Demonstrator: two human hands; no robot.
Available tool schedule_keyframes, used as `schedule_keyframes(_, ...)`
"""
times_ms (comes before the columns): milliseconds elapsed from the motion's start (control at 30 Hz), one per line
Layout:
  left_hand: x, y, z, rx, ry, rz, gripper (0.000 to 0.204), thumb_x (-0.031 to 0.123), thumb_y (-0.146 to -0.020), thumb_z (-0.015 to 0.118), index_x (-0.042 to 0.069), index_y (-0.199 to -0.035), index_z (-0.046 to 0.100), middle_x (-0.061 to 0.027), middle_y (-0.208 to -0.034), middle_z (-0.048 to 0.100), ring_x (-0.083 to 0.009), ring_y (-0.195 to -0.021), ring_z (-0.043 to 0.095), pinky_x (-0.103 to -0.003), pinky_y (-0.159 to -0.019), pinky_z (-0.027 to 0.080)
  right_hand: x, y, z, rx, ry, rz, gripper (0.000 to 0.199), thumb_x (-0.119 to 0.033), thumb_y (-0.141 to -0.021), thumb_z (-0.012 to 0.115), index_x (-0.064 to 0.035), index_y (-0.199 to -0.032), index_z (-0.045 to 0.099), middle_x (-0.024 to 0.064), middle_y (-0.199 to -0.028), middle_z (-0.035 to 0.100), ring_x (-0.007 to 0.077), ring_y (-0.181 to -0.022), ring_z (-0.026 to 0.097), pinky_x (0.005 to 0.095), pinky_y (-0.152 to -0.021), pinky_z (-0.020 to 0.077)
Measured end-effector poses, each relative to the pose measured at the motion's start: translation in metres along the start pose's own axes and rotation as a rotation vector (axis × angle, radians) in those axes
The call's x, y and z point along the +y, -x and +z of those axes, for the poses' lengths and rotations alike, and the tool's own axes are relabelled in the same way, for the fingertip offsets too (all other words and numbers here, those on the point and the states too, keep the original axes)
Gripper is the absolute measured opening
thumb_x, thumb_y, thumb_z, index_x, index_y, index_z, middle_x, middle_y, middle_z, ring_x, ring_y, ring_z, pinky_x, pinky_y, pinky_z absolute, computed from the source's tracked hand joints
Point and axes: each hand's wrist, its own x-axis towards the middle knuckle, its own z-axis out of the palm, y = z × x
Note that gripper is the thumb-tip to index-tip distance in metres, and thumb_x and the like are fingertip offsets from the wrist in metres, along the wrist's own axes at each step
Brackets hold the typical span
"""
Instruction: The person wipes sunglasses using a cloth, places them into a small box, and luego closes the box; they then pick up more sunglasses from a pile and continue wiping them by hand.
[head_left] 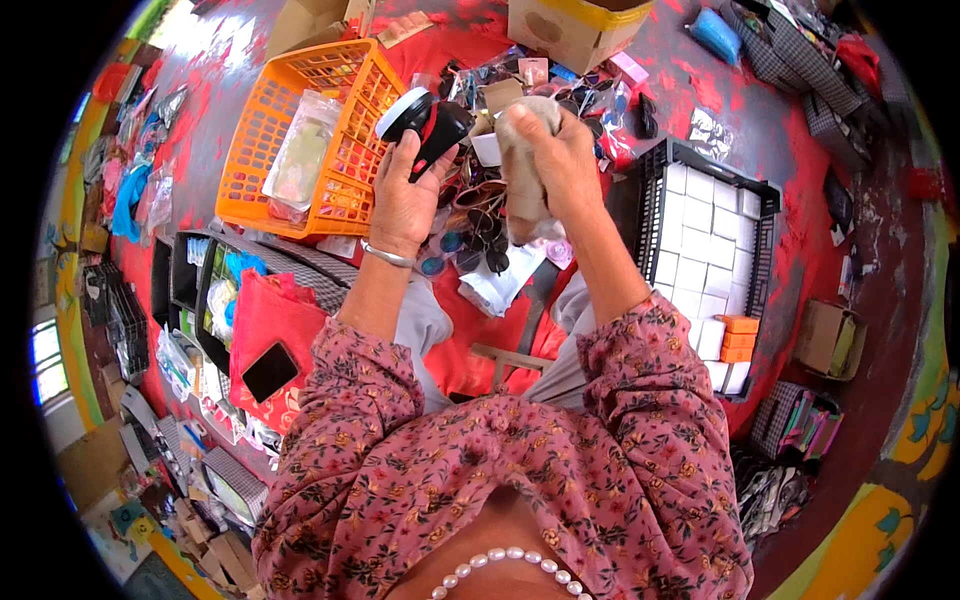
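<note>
My left hand (402, 205) grips a black handheld device (442, 128) with a rounded white end and a thin red stripe. The white end points to the left, and I cannot make out exactly what the device is. In my right hand (570, 165) is a bunched beige cloth (527, 190), closed in by thumb and fingers and hanging down a little. The two hands are apart, raised over a pile of sunglasses (487, 222) and small packets on the floor. A white plastic bag (503, 283) lies just below the pile.
An orange basket (347, 180) with clear-wrapped packages stands at the left. Right of me, a black crate (765, 200) holds white boxes (700, 220) and small orange boxes (740, 338). A cardboard box (580, 35) is ahead. A phone (270, 373) lies on red cloth at left.
</note>
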Motion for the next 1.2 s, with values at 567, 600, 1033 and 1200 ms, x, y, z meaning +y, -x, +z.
schedule_keyframes(567, 0.018, 0.012, 0.021, -0.262, -0.602, 0.152, 0.08, 0.024, -0.069, 0.076, 0.001, -0.131, 0.031, -0.0068, -0.112, 0.053, -0.0154, -0.107, 0.049, -0.028, -0.094, 0.037, 0.007, -0.008, 0.001, -0.169, -0.529, 0.494, 0.029, -0.013, -0.072, 0.069, 0.0024, -0.093, 0.059, 0.0111, -0.083, 0.063, 0.0204, -0.068, 0.062, 0.0327, -0.061, 0.052)
schedule_keyframes(600, 0.016, 0.01, 0.016, -0.281, -0.564, 0.097, 0.078, 0.024, -0.069, 0.076, 0.002, -0.13, 0.034, -0.0069, -0.112, 0.053, -0.0153, -0.107, 0.049, -0.028, -0.094, 0.037, 0.009, -0.008, 0.002, -0.186, -0.552, 0.529, 0.03, -0.013, -0.072, 0.069, 0.0023, -0.095, 0.059, 0.0117, -0.084, 0.063, 0.0207, -0.068, 0.063, 0.0332, -0.062, 0.0523)
schedule_keyframes(1033, -0.007, 0.006, 0.006, -0.101, -0.276, 0.134, 0.065, 0.044, -0.079, 0.062, 0.0, -0.123, 0.042, -0.0099, -0.111, 0.055, -0.0193, -0.098, 0.058, -0.033, -0.085, 0.049, 0.003, 0.002, 0.011, 0.025, -0.084, 0.405, 0.027, -0.022, -0.081, 0.063, 0.0024, -0.091, 0.058, 0.0123, -0.08, 0.061, 0.0192, -0.064, 0.06, 0.0335, -0.054, 0.0509)
schedule_keyframes(1200, 0.0, 0.003, 0.002, -0.025, -0.189, 0.052, 0.046, 0.034, -0.086, 0.054, 0.001, -0.118, 0.048, -0.0082, -0.107, 0.059, -0.0187, -0.097, 0.058, -0.034, -0.087, 0.047, -0.01, 0.008, 0.011, 0.038, -0.05, -0.129, 0.024, -0.021, -0.084, 0.057, 0.0032, -0.088, 0.058, 0.0108, -0.075, 0.062, 0.0212, -0.065, 0.059, 0.0337, -0.06, 0.0473)
